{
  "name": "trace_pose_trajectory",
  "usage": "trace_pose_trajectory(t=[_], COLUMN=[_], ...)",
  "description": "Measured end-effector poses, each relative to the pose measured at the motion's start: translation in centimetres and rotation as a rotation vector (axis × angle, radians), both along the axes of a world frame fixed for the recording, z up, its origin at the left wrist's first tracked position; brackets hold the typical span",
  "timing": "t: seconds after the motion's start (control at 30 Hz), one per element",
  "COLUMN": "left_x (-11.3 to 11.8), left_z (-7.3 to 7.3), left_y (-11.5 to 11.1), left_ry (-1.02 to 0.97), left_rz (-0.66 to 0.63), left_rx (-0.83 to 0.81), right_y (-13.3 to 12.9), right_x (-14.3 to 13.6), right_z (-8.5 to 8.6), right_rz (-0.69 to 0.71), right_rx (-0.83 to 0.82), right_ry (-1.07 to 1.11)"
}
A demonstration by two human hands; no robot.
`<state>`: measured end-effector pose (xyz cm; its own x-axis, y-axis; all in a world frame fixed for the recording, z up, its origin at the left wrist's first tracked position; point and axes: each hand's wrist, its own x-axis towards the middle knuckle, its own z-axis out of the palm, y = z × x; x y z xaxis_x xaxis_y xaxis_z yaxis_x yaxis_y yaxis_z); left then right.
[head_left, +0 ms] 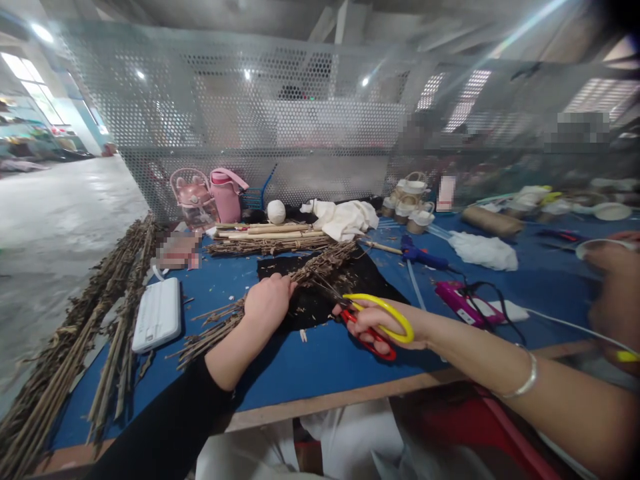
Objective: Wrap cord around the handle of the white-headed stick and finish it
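Observation:
My left hand (269, 303) is closed round a bundle of dry brown stalks (327, 261), whose cut ends fan out towards the lower left. In my right hand (370, 327) are scissors (383, 312) with one yellow and one red handle, fingers wrapped through the loops. The scissor blades point up and left at the bundle's underside; how far apart they are is hard to tell. Beneath the bundle a black cloth (383, 283) lies on the blue table (320, 367), with small plant scraps on it.
Long dry bundles (75, 333) and a white power bank (158, 315) are at left. Behind are pink bottles (227, 197), a string ball (276, 212) and white cloth (345, 219). A blue glue gun (423, 255) and purple box (467, 303) lie right, near another person's hand (613, 267).

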<state>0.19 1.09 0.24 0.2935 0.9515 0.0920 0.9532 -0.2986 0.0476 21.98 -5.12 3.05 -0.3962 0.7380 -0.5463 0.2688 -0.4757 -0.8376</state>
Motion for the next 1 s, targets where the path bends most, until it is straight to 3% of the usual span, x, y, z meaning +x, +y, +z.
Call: trace_pose_trajectory(t=[0.27,0.4,0.5,0.7,0.8,0.9,1.0], left_x=[0.1,0.5,0.7,0.9,1.0,0.8,0.6], left_z=[-0.2,-0.3,-0.7,-1.4,-1.6,-1.7,-1.8], left_y=[-0.2,-0.7,-0.8,-0.8,-0.9,-1.0,-1.1], left_ry=[0.000,-0.016,-0.018,-0.003,-0.003,-0.013,-0.017], left_rz=[-0.060,-0.163,-0.164,-0.075,-0.117,-0.194,-0.236], left_rx=[0.003,-0.003,0.008,0.045,0.077,0.083,0.075], right_y=[0.3,1.2,2.3,3.3,3.1,3.0,3.0], right_x=[-0.2,-0.7,-1.1,-1.1,-1.5,-2.6,-3.6], right_z=[-0.6,-0.9,-0.9,0.1,1.1,1.6,1.3], right_rz=[-0.011,-0.041,-0.035,-0.020,0.025,0.015,-0.027], right_rx=[0.032,-0.011,-0.046,-0.285,-0.371,-0.380,-0.289], right_ry=[-0.003,-0.010,-0.010,-0.256,-0.302,-0.394,-0.582])
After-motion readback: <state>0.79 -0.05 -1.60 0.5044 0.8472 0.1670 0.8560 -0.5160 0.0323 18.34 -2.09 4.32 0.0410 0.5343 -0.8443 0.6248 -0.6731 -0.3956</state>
